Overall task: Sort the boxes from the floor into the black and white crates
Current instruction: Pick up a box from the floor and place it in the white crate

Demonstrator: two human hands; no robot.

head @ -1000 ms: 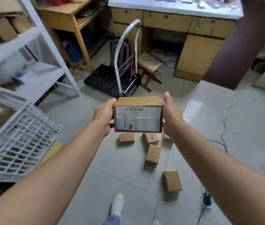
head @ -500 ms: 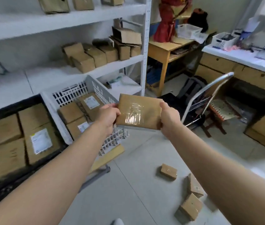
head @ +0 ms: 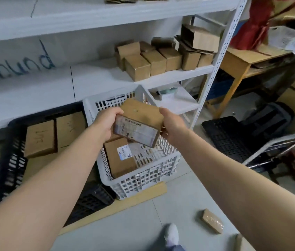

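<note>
Head cam: left hand [head: 106, 124] and right hand [head: 171, 125] both clutch a labelled box [head: 139, 122] tilted over the white crate [head: 143, 180], which holds another labelled parcel [head: 119, 160], with the black crate [head: 11, 163] beside it full of brown boxes [head: 39, 138].

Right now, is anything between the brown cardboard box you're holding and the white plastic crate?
Nothing visible. The brown labelled cardboard box, held by left hand and right hand, hangs over the open top of the white slotted plastic crate; another labelled box lies inside.
</note>
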